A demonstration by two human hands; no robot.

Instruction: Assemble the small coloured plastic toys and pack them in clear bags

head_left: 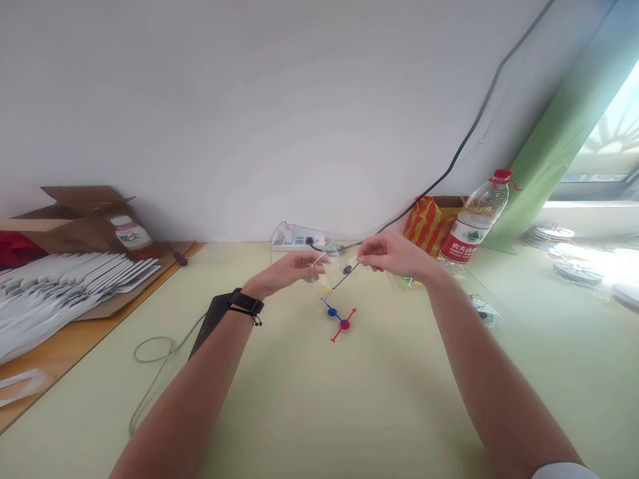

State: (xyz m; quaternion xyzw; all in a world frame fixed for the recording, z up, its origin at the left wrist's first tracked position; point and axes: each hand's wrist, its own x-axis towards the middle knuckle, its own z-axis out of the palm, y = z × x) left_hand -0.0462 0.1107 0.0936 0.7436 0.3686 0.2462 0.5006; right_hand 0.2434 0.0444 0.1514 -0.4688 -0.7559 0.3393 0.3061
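Note:
My left hand is closed on a small clear plastic bag, which has something yellow near its lower end. Between the pinched fingertips of my right hand is a thin black pointer. A small dark disc shows beside its shaft; whether the two are joined I cannot tell. Below the hands, a blue pointer with a round hub lies on the table. Its lower end meets a red arrow-shaped pointer, also with a round hub.
A power strip lies by the wall. Right of my hands stand a striped bag and a large water bottle. White discs are stacked farther right. Leftward are a black flat object, a cable, white packets and a cardboard box.

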